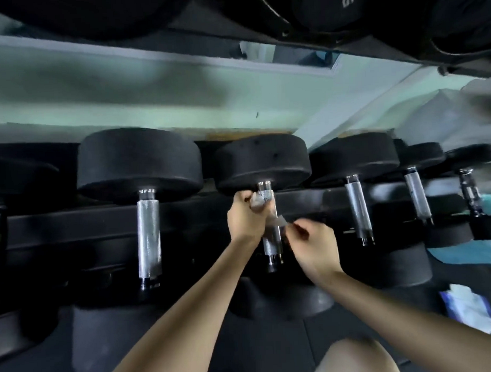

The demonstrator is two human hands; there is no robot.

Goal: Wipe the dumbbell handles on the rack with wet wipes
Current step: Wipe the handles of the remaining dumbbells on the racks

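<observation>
Lining the black metal rack, dumbbells lie side by side, each with thick, round, matte rubber heads and a straight, knurled chrome bar between them. Toward the left, a large dumbbell shows its handle bare, bright and finely cross-hatched. Next along is the middle dumbbell handle. The left hand is clenched round its upper part, just under the far head, and presses a thin, crumpled, pale wet wipe against the metal. A loose tail of the wipe hangs off the bar to the right, and the right hand pinches it between thumb and fingertip, with the other fingers curled in. Both hands hide the middle of the bar; its lower end shows between the wrists. Further right lie smaller dumbbells with slimmer handles. Beyond them a teal cloth lies crumpled, and a blue-and-white packet lies on the dark floor beside the person's knee.
</observation>
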